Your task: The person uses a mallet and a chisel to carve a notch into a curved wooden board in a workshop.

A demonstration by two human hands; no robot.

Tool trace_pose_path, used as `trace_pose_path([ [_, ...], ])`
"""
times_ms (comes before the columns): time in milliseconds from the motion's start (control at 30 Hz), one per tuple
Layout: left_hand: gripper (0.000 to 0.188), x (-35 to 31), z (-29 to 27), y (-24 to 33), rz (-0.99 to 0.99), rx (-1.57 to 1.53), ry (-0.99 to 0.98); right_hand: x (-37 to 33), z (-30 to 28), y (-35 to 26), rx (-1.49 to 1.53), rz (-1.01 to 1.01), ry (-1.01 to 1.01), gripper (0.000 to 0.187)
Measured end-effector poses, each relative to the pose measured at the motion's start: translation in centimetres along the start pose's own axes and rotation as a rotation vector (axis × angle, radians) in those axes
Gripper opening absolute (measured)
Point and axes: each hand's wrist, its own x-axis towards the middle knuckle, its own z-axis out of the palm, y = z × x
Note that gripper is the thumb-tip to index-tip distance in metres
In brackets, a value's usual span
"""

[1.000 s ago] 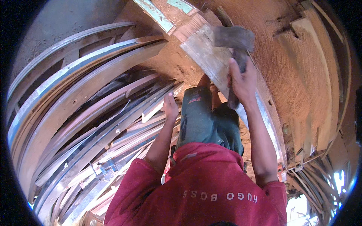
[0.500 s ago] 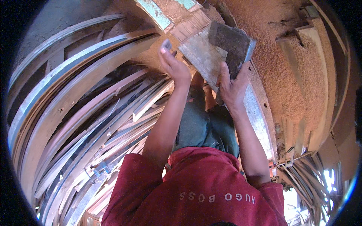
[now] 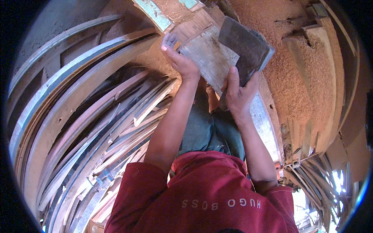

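My right hand (image 3: pixel 241 93) grips a dark, flat rectangular block (image 3: pixel 248 48) by its near edge, with the thumb on the left side. What kind of thing it is, I cannot make out. A worn grey-brown board (image 3: pixel 208 52) lies beside and partly behind the block. Whether the two are joined does not show. At the board's left corner is my left hand (image 3: pixel 182 66), its fingers apart and slightly curled, holding nothing. I cannot tell if it touches the board.
Long planks and strips of wood (image 3: pixel 81 97) are stacked along the left. Sawdust (image 3: pixel 279 23) covers the right side around upright boards (image 3: pixel 324 58). Ahead lies a piece with pale green paint (image 3: pixel 157 15). Thin sticks (image 3: pixel 316 182) are bundled at the lower right.
The dark block has shifted slightly to the right and tilted in my right hand. My left hand has come closer to the board's left corner.
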Motion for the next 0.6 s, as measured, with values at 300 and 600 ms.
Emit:
trace_pose_path([
  [300,0.070,-0.25,-0.12,0.62,-0.078,-0.031,-0.010,-0.26,-0.13,0.21,0.045,-0.060,0.019,0.023],
  [600,0.070,-0.10,-0.28,0.43,-0.044,-0.016,-0.042,-0.12,0.19,-0.25,0.044,-0.049,0.016,0.026],
])
